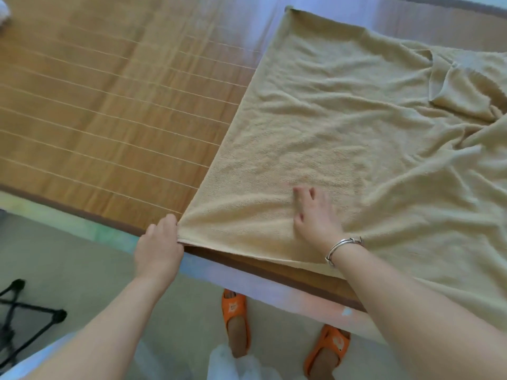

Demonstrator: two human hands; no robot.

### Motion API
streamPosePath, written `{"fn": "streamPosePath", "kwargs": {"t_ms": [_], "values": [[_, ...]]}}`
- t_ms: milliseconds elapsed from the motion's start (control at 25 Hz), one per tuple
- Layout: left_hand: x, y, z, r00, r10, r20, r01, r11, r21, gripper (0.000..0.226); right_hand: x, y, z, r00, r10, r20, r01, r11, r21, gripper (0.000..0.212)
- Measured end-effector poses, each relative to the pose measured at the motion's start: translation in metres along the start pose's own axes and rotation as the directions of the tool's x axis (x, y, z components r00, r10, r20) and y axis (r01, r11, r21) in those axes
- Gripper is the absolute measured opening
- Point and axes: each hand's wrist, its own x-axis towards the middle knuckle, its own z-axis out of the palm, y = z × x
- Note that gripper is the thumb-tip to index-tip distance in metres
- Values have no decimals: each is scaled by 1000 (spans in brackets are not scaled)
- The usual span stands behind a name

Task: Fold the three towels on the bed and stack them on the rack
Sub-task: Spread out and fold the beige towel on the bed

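A large beige towel lies spread on the bed's bamboo mat, smooth on its left half and rumpled toward the right, where one corner is folded over. My left hand pinches the towel's near left corner at the bed's edge. My right hand, with a silver bracelet on the wrist, rests flat on the towel with fingers spread, a little to the right of that corner. No other towel is clearly in view.
The bed's near edge runs diagonally across the view. A black metal frame stands on the floor at the lower left. My feet in orange slippers are below the bed edge. Something white sits at the top left corner.
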Motion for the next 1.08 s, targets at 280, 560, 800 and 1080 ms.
{"fn": "streamPosePath", "kwargs": {"t_ms": [280, 560, 800, 1080], "values": [[13, 18, -20, 735, 577, 357, -644, 758, 101, 100, -16, 21, -7, 995, 19, -96, -24, 998, -54, 47], [22, 136, -26, 610, 696, 380, -728, 681, -78, 61, -57, 125, -48, 916, 334, -225, -345, 939, -11, 31], [18, 272, 1, 583, 710, 394, -736, 667, -113, 55, -68, 210, -76, 853, 469, -230, -477, 878, 20, 33], [27, 388, 21, 573, 724, 385, -768, 638, -56, 56, -45, 300, -112, 787, 532, -312, -515, 845, 143, 35]]}}
